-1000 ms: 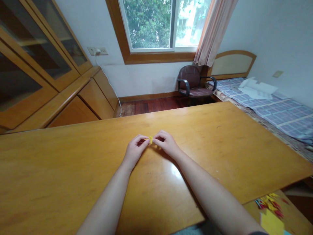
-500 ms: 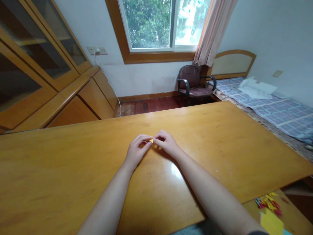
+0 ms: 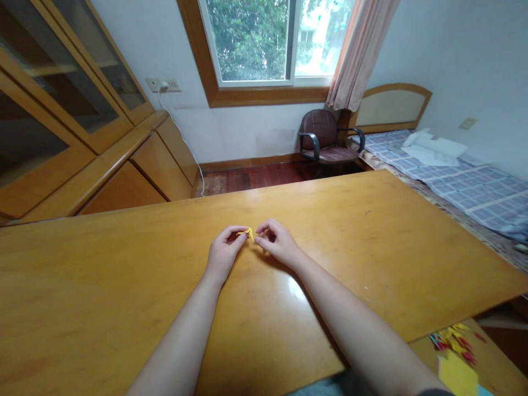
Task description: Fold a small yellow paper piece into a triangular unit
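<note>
A small piece of folded yellow paper, an origami crane by its thin points (image 3: 250, 234), is held just above the tabletop. My left hand (image 3: 225, 248) pinches it at its left side between thumb and fingertips. Close by on the right, my right hand (image 3: 277, 241) has thumb and index finger parted, with a gap between them and nothing gripped. Its thumb tip is very near the paper's lower point; whether they touch is hard to tell. Both forearms reach in over the wooden table (image 3: 124, 275).
At the lower right, a lower surface carries a pile of yellow and red folded pieces (image 3: 457, 342) and yellow paper sheets (image 3: 457, 373). Beyond the table stand a brown armchair (image 3: 322, 137), a bed (image 3: 474, 181) and a glass-door cabinet (image 3: 78, 82).
My right fingers have let go of the yellow paper and opened slightly. The paper has shifted a little left with my left hand and now shows more of its pointed shape.
</note>
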`<state>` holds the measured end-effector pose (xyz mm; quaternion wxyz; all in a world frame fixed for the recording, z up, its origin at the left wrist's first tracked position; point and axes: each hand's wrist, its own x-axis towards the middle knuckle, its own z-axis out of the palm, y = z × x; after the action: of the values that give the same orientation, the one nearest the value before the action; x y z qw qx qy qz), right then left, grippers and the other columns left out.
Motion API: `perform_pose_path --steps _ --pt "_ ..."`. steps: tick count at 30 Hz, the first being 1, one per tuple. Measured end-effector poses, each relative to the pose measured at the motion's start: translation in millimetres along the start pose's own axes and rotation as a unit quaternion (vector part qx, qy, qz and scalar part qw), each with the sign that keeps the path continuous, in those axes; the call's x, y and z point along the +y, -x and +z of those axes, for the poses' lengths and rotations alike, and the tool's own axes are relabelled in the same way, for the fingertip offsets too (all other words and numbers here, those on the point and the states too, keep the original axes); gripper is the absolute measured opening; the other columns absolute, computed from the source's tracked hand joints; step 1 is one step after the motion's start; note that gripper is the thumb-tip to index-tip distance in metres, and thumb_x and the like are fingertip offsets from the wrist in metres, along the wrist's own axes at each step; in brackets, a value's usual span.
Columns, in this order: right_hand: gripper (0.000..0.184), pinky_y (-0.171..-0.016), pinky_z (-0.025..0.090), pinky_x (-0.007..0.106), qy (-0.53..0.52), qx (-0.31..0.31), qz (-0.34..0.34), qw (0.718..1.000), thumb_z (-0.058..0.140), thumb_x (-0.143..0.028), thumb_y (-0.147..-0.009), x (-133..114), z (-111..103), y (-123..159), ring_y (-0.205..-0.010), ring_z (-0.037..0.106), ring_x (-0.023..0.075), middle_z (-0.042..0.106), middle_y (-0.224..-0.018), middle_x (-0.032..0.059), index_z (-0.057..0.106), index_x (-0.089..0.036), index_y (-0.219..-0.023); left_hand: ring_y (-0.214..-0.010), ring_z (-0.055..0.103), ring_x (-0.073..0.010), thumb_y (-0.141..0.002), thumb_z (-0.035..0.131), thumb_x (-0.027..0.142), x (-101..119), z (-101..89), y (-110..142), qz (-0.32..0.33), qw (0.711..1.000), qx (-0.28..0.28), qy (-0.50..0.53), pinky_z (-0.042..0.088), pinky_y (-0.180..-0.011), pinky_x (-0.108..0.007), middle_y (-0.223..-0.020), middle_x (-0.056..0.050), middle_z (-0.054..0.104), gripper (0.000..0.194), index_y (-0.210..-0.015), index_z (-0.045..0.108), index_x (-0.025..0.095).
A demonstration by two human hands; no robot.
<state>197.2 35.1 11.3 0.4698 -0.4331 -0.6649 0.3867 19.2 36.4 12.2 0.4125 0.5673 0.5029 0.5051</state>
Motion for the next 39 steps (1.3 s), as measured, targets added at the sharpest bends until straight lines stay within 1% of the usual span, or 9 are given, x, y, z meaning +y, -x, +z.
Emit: perform_pose_path --steps 4,9,13,20,27,33,39 --pt "0.012 -0.063 0.043 0.023 0.023 -0.016 -0.032 0.999 0.066 -0.016 -0.078 -0.8 0.6 1.5 -0.065 0.052 0.0099 0.060 -0.083 -0.0013 0.063 -0.019 -0.089 -0.090 0.067 -0.0207 -0.073 0.074 0.036 -0.6 -0.3 -0.6 -0.010 1.000 0.000 0.020 0.052 -0.087 -0.034 -0.093 -0.006 0.073 0.024 -0.088 0.071 0.018" --pt "0.013 -0.065 0.043 0.024 0.039 -0.024 -0.062 0.997 0.068 -0.017 -0.080 -1.1 -0.6 1.6 -0.069 0.053 0.0111 0.060 -0.084 -0.0004 0.066 -0.020 -0.093 -0.088 0.066 -0.0200 -0.073 0.074 0.035 0.4 -0.7 -0.6 -0.011 1.000 -0.010 0.026 0.052 -0.086 -0.033 -0.090 -0.005 0.073 0.022 -0.087 0.071 0.018" --pt "0.015 -0.065 0.043 0.024 0.036 -0.019 -0.063 0.997 0.070 -0.021 -0.082 1.1 -0.4 1.4 -0.069 0.052 0.0115 0.060 -0.084 -0.0002 0.069 -0.022 -0.096 -0.087 0.066 -0.0200 -0.074 0.073 0.036 2.1 -0.4 -0.2 -0.006 1.000 -0.015 0.015 0.052 -0.084 -0.033 -0.089 -0.005 0.073 0.021 -0.086 0.071 0.019" --pt "0.013 -0.068 0.044 0.026 0.054 -0.010 -0.084 0.995 0.066 -0.024 -0.087 0.0 -0.1 1.9 -0.072 0.054 0.0125 0.060 -0.083 0.0008 0.072 -0.022 -0.098 -0.087 0.067 -0.0205 -0.072 0.074 0.040 2.1 1.5 -0.1 -0.007 1.000 -0.021 0.020 0.053 -0.084 -0.033 -0.091 -0.006 0.073 0.029 -0.091 0.069 0.018" --pt "0.012 -0.068 0.045 0.026 0.056 0.010 -0.096 0.994 0.065 -0.026 -0.088 2.2 0.4 2.6 -0.072 0.056 0.0133 0.061 -0.081 0.0014 0.074 -0.022 -0.095 -0.086 0.065 -0.0190 -0.074 0.072 0.032 3.7 0.7 1.2 0.008 0.999 -0.037 0.026 0.051 -0.083 -0.031 -0.086 -0.004 0.070 0.018 -0.085 0.068 0.018" --pt "0.012 -0.070 0.046 0.026 0.077 0.007 -0.108 0.991 0.063 -0.024 -0.090 1.6 1.4 3.7 -0.074 0.057 0.0135 0.061 -0.082 0.0018 0.074 -0.023 -0.094 -0.086 0.065 -0.0193 -0.074 0.071 0.033 5.3 1.0 1.8 0.012 0.998 -0.040 0.040 0.052 -0.083 -0.032 -0.087 -0.003 0.068 0.019 -0.085 0.065 0.019" --pt "0.012 -0.067 0.045 0.024 0.111 0.008 -0.125 0.986 0.061 -0.023 -0.091 -3.3 2.7 5.6 -0.071 0.057 0.0119 0.061 -0.082 0.0023 0.072 -0.020 -0.093 -0.084 0.064 -0.0185 -0.074 0.070 0.033 3.6 0.9 1.3 0.024 0.999 -0.037 0.024 0.052 -0.081 -0.031 -0.084 -0.003 0.067 0.018 -0.083 0.065 0.019"
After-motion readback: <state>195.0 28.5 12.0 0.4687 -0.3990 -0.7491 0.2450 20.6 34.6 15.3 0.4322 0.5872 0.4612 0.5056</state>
